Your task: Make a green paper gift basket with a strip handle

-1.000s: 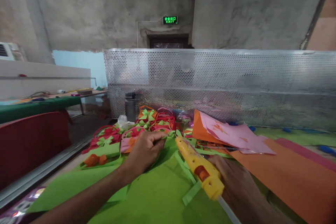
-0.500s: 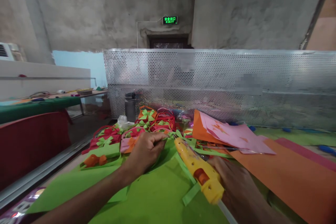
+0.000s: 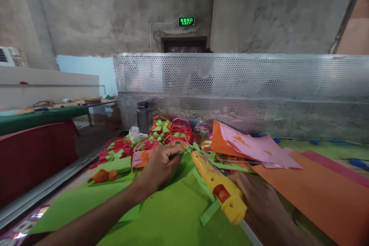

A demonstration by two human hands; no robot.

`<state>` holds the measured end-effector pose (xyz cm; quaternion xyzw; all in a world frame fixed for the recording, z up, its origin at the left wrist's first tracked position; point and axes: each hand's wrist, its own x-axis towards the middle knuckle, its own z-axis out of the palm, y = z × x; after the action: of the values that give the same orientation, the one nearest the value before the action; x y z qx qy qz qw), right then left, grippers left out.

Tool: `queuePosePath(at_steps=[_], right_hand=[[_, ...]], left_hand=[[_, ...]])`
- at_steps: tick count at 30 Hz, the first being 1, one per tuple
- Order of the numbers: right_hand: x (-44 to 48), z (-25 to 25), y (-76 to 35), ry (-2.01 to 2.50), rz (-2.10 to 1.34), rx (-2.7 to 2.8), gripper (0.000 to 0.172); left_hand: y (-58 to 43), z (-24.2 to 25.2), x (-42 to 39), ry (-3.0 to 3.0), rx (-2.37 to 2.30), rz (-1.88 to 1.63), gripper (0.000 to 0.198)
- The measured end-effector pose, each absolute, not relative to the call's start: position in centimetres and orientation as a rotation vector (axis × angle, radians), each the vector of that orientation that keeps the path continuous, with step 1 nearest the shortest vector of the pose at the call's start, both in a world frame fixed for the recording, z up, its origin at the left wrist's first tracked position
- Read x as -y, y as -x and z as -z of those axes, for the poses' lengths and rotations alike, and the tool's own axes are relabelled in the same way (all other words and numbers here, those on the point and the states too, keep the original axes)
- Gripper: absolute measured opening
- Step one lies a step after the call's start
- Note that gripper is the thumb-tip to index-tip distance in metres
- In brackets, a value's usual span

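My right hand is wrapped round a yellow hot glue gun, with a glue stick coming out of its back end. The gun's nozzle points away from me, close to the fingertips of my left hand. Those fingers are pinched on a small light-green piece, mostly hidden, which looks like a felt strip. Beneath both hands spreads a large green felt sheet. A loose green strip lies on it under the gun.
Small red and pink felt bags with bows stand beyond my left hand, near a grey bottle. Pink sheets and an orange sheet lie to the right. A perforated metal panel closes off the back.
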<state>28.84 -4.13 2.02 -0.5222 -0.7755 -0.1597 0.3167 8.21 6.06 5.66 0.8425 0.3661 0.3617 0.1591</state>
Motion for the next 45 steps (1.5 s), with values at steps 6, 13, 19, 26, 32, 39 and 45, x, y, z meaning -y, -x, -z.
queuePosePath(at_steps=[6, 13, 19, 26, 32, 39, 45], right_hand=[[4.0, -1.9, -28.8, 1.347, 0.412, 2.006, 0.012], [4.1, -2.2, -28.8, 1.313, 0.451, 2.016, 0.014], [4.2, -2.3, -28.7, 1.339, 0.401, 2.033, 0.011], [4.0, -2.1, -28.9, 1.368, 0.410, 2.012, 0.014], [3.4, -1.6, -29.6, 1.415, 0.415, 2.027, 0.016], [1.8, -2.2, -31.6, 1.618, 0.723, 1.985, 0.043], [2.1, -1.1, -31.2, 1.502, 0.869, 2.249, 0.047]], left_hand=[[-8.0, -5.7, -6.1, -2.366, -1.035, -1.030, 0.023], [-8.1, -5.6, -6.1, -2.392, -1.045, -1.051, 0.025], [-8.0, -5.6, -6.1, -2.413, -1.070, -1.038, 0.024], [-8.0, -5.6, -5.9, -2.416, -1.057, -1.081, 0.025], [-7.5, -6.8, -5.8, -2.322, -1.070, -1.139, 0.026], [-6.1, -8.1, -6.7, -2.298, -1.281, -1.348, 0.020], [-6.1, -8.1, -7.1, -2.145, -1.202, -1.374, 0.015]])
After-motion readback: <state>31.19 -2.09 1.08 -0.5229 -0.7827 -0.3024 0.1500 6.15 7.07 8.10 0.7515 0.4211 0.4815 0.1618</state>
